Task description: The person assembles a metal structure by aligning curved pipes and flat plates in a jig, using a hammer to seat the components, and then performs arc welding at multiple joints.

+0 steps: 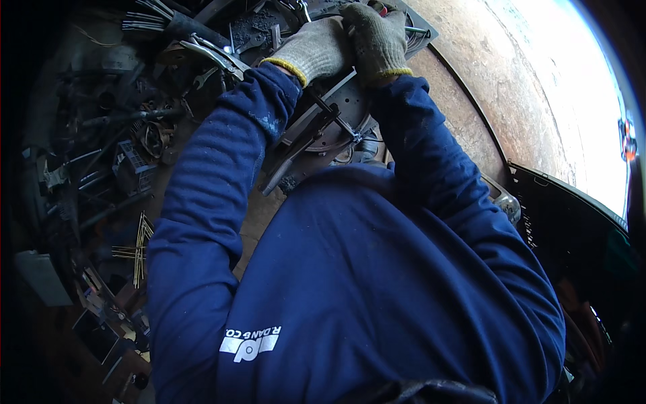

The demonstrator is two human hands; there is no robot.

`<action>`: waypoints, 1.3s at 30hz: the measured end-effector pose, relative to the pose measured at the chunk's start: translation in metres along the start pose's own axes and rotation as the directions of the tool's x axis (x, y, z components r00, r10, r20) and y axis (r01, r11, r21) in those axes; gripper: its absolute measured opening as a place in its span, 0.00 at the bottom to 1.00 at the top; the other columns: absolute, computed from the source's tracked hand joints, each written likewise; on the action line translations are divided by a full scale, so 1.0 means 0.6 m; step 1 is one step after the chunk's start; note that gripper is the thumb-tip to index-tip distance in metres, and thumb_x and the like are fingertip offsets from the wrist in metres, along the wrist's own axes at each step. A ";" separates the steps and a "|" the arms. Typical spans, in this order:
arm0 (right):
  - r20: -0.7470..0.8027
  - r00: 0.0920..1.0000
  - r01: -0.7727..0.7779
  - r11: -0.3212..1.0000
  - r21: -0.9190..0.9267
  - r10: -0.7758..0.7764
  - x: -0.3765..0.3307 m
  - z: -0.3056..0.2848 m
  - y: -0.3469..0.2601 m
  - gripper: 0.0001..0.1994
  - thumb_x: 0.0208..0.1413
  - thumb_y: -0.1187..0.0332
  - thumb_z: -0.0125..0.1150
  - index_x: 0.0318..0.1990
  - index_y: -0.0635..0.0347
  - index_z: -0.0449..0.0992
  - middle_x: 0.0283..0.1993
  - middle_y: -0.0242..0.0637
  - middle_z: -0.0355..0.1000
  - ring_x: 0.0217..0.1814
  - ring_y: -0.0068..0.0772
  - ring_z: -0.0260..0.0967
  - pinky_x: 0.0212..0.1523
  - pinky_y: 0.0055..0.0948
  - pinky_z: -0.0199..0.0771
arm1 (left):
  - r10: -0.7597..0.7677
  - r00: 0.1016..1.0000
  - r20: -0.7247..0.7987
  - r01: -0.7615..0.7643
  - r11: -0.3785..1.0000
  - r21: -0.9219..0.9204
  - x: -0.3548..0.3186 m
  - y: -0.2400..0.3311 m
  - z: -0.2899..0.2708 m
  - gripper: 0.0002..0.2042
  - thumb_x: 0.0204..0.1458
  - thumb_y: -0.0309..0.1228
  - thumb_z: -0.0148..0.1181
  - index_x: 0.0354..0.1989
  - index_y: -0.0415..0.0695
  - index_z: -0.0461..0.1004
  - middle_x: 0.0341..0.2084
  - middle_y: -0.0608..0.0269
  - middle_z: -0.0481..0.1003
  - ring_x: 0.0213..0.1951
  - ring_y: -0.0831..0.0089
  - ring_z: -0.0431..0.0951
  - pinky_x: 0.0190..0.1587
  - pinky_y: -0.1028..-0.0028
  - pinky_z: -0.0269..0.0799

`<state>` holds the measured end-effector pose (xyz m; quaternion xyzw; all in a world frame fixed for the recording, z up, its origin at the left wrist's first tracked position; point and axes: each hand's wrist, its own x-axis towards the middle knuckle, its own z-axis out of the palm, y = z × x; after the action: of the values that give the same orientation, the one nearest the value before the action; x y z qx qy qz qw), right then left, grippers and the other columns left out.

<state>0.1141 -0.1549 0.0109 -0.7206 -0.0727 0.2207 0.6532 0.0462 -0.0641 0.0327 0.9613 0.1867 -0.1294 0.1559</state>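
Observation:
Both of my hands wear grey knit gloves with yellow cuffs and meet at the top of the view, over a dark metal worktable (346, 101). My left hand (316, 50) is closed, its fingertips hidden against the other glove. My right hand (378, 44) is curled closed around something mostly covered by the glove; a small red part (384, 11) shows at its top. A thin green-tipped piece (418, 31) sticks out to its right. Locking pliers (215, 57) lie left of my left wrist. Below the hands, a dark metal bar (296, 158) juts from the table.
A bundle of thin rods (147, 19) lies at the upper left. Metal scrap and a slotted box (132, 165) crowd the left side. Brass-coloured rods (140, 252) cross on the floor. A dark cable (471, 97) curves over the floor at right, near a black panel (572, 195).

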 end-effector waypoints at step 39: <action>-0.173 0.641 -0.763 0.645 -0.038 0.748 -0.283 -0.551 0.673 0.31 0.62 0.52 0.65 0.62 0.69 0.70 0.27 0.33 0.69 0.25 0.27 0.67 0.26 0.32 0.72 | 0.419 0.776 -0.472 -0.400 0.905 0.145 -0.210 -0.078 0.014 0.13 0.47 0.32 0.76 0.37 0.40 0.81 0.27 0.61 0.79 0.27 0.67 0.80 0.28 0.69 0.76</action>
<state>0.0253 -0.5774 -0.3279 -0.7329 0.2696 0.4174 0.4647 -0.0870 -0.0661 0.0516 0.9820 0.0043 0.1532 0.1100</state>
